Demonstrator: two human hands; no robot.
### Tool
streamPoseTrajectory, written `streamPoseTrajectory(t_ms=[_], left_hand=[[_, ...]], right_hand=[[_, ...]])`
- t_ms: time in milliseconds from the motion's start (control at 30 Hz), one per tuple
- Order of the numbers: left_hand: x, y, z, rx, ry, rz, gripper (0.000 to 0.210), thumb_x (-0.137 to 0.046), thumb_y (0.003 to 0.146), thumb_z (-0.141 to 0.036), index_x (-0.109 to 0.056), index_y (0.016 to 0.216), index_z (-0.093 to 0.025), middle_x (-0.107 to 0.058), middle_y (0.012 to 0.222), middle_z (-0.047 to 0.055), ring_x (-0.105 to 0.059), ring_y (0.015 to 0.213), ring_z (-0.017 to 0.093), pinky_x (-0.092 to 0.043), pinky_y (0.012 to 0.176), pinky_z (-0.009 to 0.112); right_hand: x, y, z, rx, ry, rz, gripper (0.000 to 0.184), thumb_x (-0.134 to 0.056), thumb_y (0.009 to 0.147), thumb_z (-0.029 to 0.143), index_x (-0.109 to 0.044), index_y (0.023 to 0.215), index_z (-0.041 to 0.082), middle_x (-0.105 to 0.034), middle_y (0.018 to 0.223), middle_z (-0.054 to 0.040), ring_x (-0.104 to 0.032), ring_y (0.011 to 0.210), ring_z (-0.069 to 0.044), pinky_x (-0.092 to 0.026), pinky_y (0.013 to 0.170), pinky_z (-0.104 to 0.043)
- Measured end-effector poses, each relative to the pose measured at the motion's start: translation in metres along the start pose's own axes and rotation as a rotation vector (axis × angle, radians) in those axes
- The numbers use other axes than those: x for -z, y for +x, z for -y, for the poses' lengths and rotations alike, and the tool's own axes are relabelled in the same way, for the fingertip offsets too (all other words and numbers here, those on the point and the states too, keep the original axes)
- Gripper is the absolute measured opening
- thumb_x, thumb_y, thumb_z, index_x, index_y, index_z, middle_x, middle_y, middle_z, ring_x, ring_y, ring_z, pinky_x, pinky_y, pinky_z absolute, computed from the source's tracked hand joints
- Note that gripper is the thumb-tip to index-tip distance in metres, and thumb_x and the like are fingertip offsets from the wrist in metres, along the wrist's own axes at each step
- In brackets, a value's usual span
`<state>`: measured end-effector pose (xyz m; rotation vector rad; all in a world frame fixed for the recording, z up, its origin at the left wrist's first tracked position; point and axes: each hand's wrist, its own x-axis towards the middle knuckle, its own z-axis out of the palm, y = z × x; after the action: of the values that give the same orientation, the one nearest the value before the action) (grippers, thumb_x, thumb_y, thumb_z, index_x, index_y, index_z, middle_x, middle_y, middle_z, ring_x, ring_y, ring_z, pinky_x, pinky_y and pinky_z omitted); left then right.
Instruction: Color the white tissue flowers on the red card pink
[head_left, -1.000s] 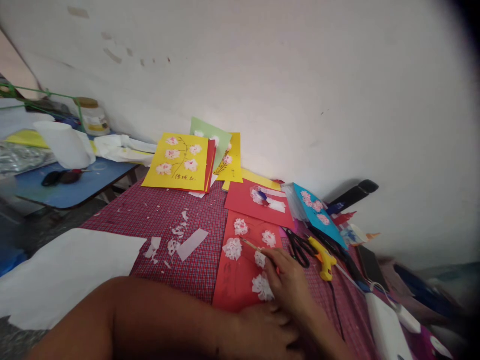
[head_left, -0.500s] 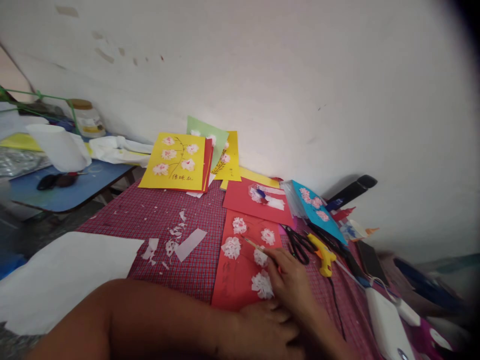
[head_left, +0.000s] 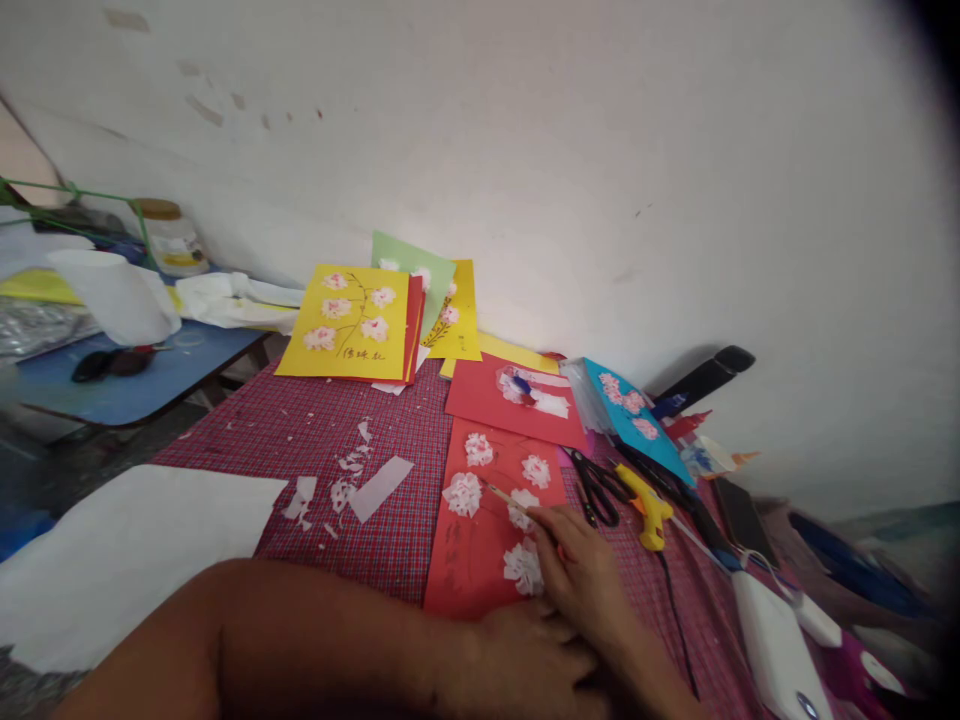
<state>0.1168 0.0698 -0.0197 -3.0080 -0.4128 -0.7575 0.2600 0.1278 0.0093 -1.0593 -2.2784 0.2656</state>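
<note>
A slim paintbrush (head_left: 510, 500) is pinched in my right hand (head_left: 581, 570). Its tip points at the white paper flower (head_left: 463, 494) on the left of a red card (head_left: 480, 560). More crumpled paper flowers, some with pink middles, and dark handwriting are on this card. My left hand (head_left: 529, 655) lies palm down at the card's lower edge, beneath my right wrist. Its fingers show partly and look apart, with nothing seen in them. Another red card (head_left: 480, 390) overlaps the far edge, carrying a paper flower and white strips.
Finished-looking yellow cards (head_left: 300, 350) lean by the wall. Right of the red card are black scissors (head_left: 598, 495), a yellow glue gun (head_left: 649, 505) with its cord, and a white box-shaped device (head_left: 780, 650). Paper scraps (head_left: 382, 488) and a large white sheet (head_left: 142, 550) lie leftward.
The brush and my right hand have shifted slightly, the brush tip dropping a little near the left flower. My left hand stays in place.
</note>
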Motion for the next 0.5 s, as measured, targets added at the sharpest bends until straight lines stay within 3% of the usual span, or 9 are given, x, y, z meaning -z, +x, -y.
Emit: streamPoseTrajectory(t_ms=[333, 500], left_hand=[[-0.0005, 0.0027, -0.0017, 0.007, 0.006, -0.055, 0.018, -0.061, 0.095, -0.024, -0.07, 0.108, -0.016, -0.071, 0.097, 0.004, -0.066, 0.084, 0.02, -0.053, 0.079, 0.035], [-0.0026, 0.0014, -0.0027, 0.012, 0.017, -0.075, 0.021, -0.059, 0.097, -0.026, -0.07, 0.112, -0.017, -0.071, 0.103, 0.005, -0.067, 0.095, 0.021, -0.053, 0.088, 0.037]], right_hand=[[0.0029, -0.0012, 0.0093, 0.012, -0.006, -0.032, 0.026, -0.053, 0.099, 0.015, -0.072, 0.115, 0.023, -0.076, 0.101, -0.0088, -0.075, 0.09, -0.022, -0.063, 0.081, -0.035], [0.0077, -0.003, 0.0082, -0.006, -0.019, -0.029, 0.027, -0.052, 0.1, 0.014, -0.071, 0.118, 0.023, -0.076, 0.1, -0.009, -0.075, 0.089, -0.022, -0.063, 0.08, -0.035]])
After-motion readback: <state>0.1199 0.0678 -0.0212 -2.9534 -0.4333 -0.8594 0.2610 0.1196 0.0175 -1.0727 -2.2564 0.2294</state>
